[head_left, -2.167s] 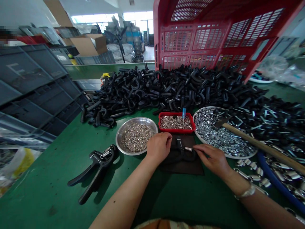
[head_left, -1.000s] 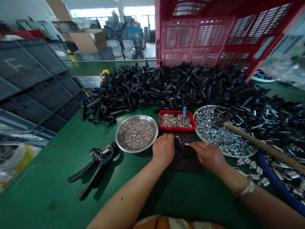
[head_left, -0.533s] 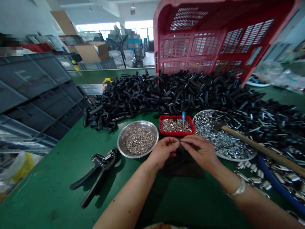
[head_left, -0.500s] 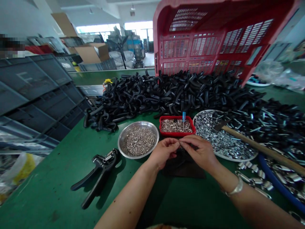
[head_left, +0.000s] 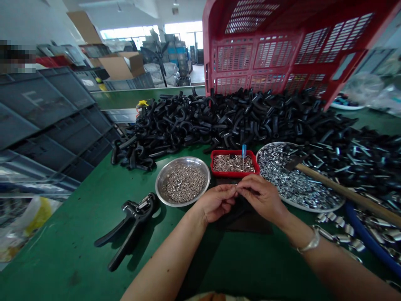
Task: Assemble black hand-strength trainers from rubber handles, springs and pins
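My left hand (head_left: 215, 202) and my right hand (head_left: 263, 197) meet fingertip to fingertip just above a dark mat (head_left: 247, 219) on the green table. Both pinch a small part between them; it is too small and too hidden to name. Right behind the hands stands a red tray (head_left: 234, 162) of small metal pins with a blue-handled tool (head_left: 243, 151) upright in it. A round steel bowl (head_left: 183, 181) of small rings sits to the left. A wide steel plate (head_left: 297, 182) of shiny metal pieces sits to the right.
A big heap of black curved handles (head_left: 238, 119) fills the back of the table under a tilted red crate (head_left: 288, 46). An assembled black grip tool (head_left: 131, 225) lies at the left. A wooden-handled hammer (head_left: 341, 190) rests across the plate. Grey crates (head_left: 46, 121) stand stacked at the left.
Both hands rose from the black piece on the mat and came together in front of the red tray, fingertips pinching. That black piece is no longer visible on the mat.
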